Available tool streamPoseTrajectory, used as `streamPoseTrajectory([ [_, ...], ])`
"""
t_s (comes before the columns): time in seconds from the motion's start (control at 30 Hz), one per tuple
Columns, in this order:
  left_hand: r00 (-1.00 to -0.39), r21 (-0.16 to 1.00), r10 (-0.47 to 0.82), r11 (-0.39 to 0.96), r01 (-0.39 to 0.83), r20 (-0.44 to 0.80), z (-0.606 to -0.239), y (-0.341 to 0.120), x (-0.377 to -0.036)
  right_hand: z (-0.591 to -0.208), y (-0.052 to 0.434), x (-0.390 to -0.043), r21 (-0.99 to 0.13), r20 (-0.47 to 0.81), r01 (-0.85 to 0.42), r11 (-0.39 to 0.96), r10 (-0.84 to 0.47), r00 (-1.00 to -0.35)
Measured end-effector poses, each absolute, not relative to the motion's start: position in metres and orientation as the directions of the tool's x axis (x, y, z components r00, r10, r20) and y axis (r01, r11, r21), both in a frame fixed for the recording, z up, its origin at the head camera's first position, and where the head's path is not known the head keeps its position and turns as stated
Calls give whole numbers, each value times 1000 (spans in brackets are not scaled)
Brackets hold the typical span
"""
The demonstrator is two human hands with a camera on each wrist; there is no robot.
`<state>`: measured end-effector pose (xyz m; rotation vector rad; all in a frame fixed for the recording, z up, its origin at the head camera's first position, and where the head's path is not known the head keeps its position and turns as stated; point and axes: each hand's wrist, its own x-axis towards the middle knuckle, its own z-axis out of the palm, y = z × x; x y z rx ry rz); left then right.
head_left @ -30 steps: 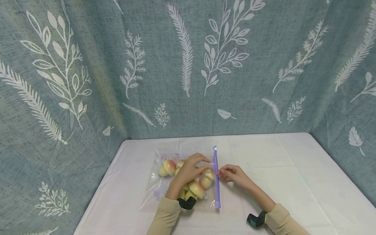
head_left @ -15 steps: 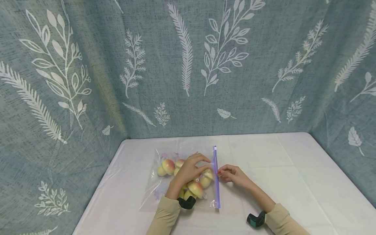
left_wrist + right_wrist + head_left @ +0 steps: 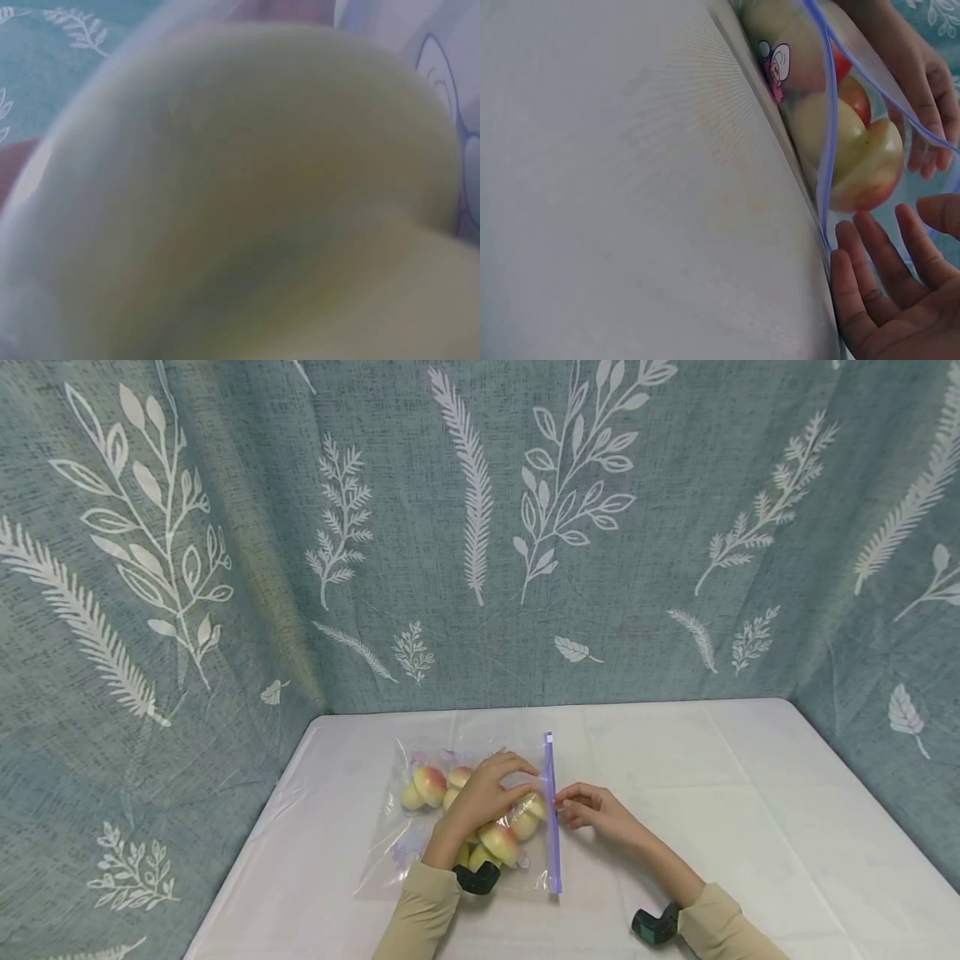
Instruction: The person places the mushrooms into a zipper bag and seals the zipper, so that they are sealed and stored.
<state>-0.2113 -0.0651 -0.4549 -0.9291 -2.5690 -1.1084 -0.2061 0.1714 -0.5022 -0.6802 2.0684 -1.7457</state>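
A clear zip bag [image 3: 390, 860] with a purple zip strip [image 3: 555, 852] lies flat, its mouth to the right. Inside are several yellow toy mushrooms [image 3: 501, 843] with reddish caps. My left hand [image 3: 483, 789] rests over the bag, thumb and fingers spread towards the zip strip. One pale mushroom [image 3: 247, 150] fills the blurred left wrist view. At the mouth, the fingertips of my right hand [image 3: 596, 810] meet the strip's edge. In the right wrist view, that hand's fingers [image 3: 885, 255] are extended, thumb apart, and the two purple lips [image 3: 829, 112] stand apart.
A white cloth covers the table [image 3: 697, 793]. Blue-green curtains [image 3: 495, 527] with white leaf prints stand behind it and on both sides. Black wrist cameras [image 3: 655, 925] sit at both cuffs.
The mushrooms have shifted slightly left inside the bag. My right fingers have moved a little at the zip strip; the left hand stays in place.
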Motion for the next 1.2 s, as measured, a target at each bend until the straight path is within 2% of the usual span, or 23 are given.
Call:
streamPoseTrajectory([
  [0.6, -811, 592, 468, 561, 579, 350, -457, -64, -209, -508, 181, -199, -981, 53, -154, 118, -604, -795],
  [0.87, -804, 589, 478, 555, 588, 353, -457, -62, -210, -510, 183, -196, -986, -22, -80, 144, -599, -800],
  [1.2, -799, 535, 501, 598, 597, 331, -459, -56, -211, -504, 183, -185, -983, -96, -31, 183, -644, -759],
])
